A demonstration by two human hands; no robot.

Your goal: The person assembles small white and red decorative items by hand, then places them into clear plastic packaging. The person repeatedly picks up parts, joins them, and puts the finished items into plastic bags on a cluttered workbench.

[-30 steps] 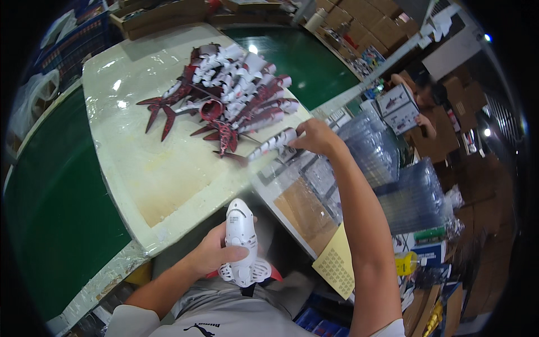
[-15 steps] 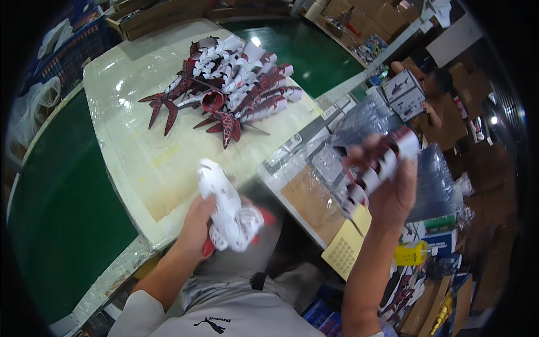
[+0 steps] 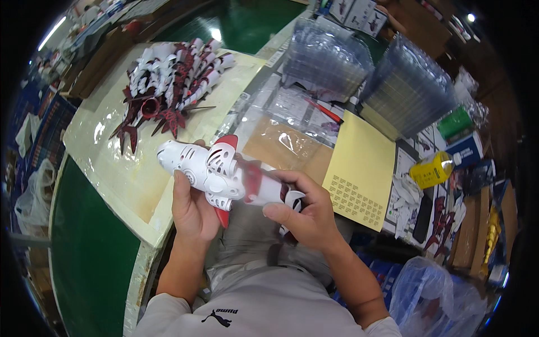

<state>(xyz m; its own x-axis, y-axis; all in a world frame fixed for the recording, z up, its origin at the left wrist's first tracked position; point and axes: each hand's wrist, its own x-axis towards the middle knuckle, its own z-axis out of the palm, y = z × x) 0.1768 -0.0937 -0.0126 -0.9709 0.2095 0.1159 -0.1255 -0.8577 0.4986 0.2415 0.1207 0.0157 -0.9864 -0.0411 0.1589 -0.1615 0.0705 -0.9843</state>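
My left hand (image 3: 193, 210) is closed around the white front body (image 3: 182, 157) of a toy fish, which has red fins at its sides. From the right, my right hand (image 3: 311, 216) grips a segmented red-and-white toy fish tail section (image 3: 263, 186). Its wide end meets the rear of the white body in front of my waist; I cannot tell whether the two parts are locked together. The far end of the tail section is partly hidden by my right hand.
On the cream-covered table, a pile of similar tail sections (image 3: 168, 84) lies at the far left. To the right are a yellow sticker sheet (image 3: 359, 168), a red pen (image 3: 325, 111), stacked clear plastic trays (image 3: 410, 84) and a yellow bottle (image 3: 432, 171). A clear plastic bag (image 3: 435, 297) sits at lower right.
My right hand has brought the tail section left and down to the white body. The body has turned so its fins stand across it. The view has swung toward the right.
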